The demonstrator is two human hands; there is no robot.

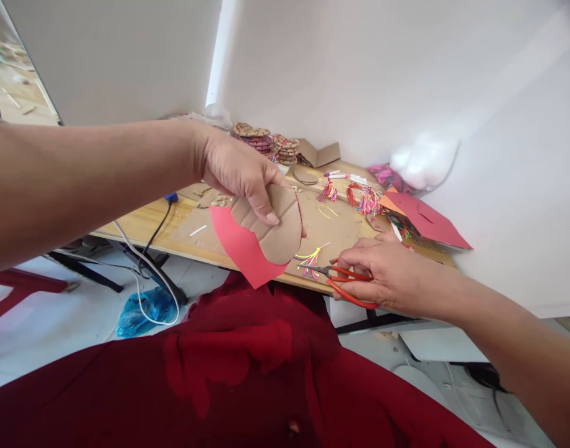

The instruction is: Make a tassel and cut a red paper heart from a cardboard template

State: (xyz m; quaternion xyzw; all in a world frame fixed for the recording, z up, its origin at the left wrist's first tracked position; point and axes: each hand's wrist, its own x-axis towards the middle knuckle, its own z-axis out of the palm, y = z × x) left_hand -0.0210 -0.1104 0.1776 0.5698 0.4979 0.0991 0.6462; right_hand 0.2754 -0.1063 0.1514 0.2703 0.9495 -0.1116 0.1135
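My left hand (247,174) grips a rounded piece of cardboard (280,233) together with a sheet of red paper (247,249), the thumb pressing on the cardboard's face. The red paper sticks out below and to the left of the cardboard. In my right hand (383,267) is a pair of scissors (345,280) with orange handles. Their blades point left, a little to the right of the cardboard and apart from it. Just behind the blade tips lies a multicoloured tassel (312,258) on the table.
The wooden table (140,221) carries a cardboard sheet (345,227), stacked woven coasters (285,149), bundles of coloured thread (369,200) and red sheets (429,221) at the right. A white wall (383,74) stands behind. A blue plastic bag (145,314) and cables lie below left.
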